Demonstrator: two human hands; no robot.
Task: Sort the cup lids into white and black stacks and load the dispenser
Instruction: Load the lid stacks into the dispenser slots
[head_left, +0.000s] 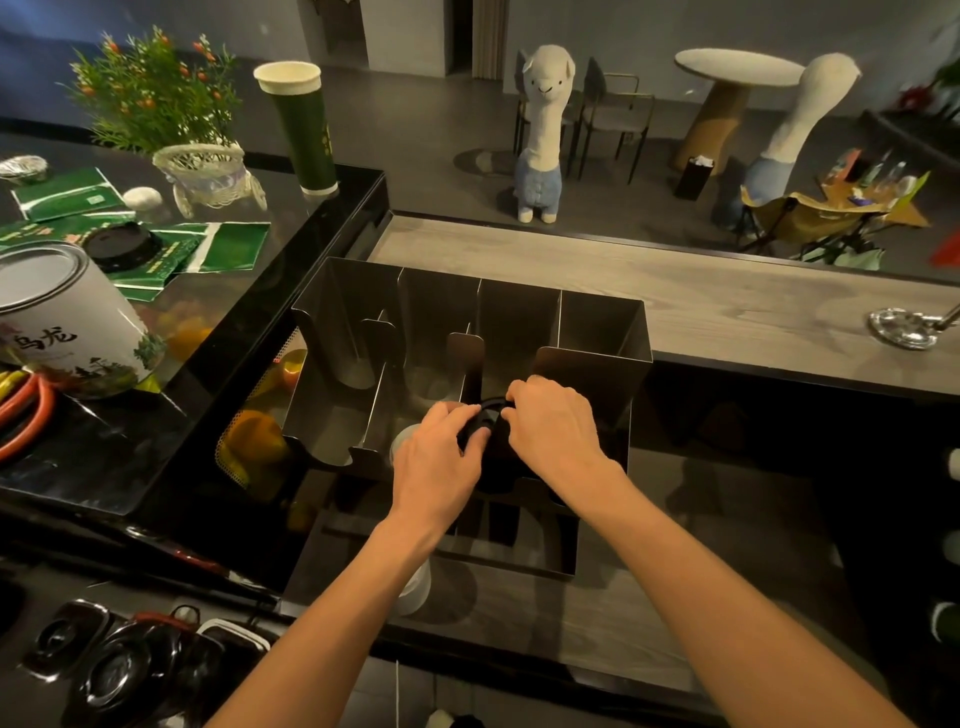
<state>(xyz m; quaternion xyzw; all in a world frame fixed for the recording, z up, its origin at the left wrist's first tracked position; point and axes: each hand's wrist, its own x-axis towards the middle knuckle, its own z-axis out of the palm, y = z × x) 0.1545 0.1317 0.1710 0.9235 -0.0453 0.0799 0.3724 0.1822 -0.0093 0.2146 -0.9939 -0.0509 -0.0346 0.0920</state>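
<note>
Grey wooden bench (675, 301): running across the far side. The steel dispenser (597, 322) is standing against its near edge, toward the left end, with four open-topped compartments side by side.

Left hand (441, 457) and right hand (553, 421): both are reaching over the dispenser's near wall and closing from opposite sides on the black lids (488, 410), fingers curled round the rim. The lids are hanging above the third compartment from the left. How many lids are there cannot be told.

White lids (408, 439): a pale stack is showing under the left hand, in the second compartment, near wall side.

Handling judgement: thin moulded plastic, so light, slightly springy and smooth. A stack is likely to slip sideways or fan apart. Best taken at the rim on two opposite sides, kept level and lowered straight between the dividers.

Writing: the tin (62, 322) on the black side counter, at its near left edge, is carrying the characters "乌龙". Print on the green cup (304, 130) at that counter's far right corner is too small to read. A spare black lid (118, 247) is lying behind the tin.
</note>
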